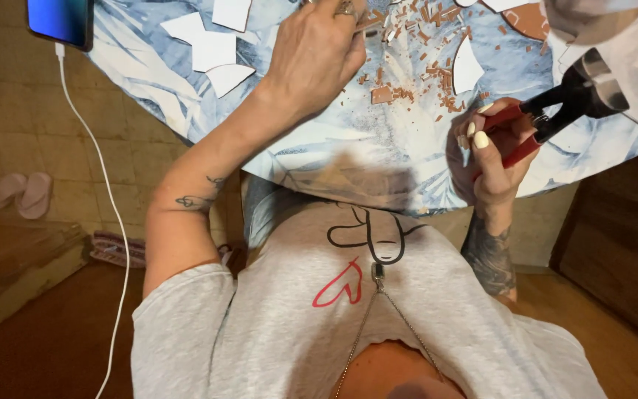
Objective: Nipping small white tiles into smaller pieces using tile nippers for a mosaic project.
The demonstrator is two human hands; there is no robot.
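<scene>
My left hand reaches over the round table with the blue leaf-patterned cloth. Its fingers are pinched on a small thin brownish piece at the top edge of the view. My right hand is at the table's near edge and grips the red handles of a pair of black-headed nippers, whose jaws point right. Many small brown tile fragments are scattered between the hands. A curved white shard lies among them.
Flat white tile pieces lie on the cloth left of my left hand. A phone sits on the table's left edge, with a white cable hanging to the floor. Pink slippers lie at left and dark wooden furniture stands at right.
</scene>
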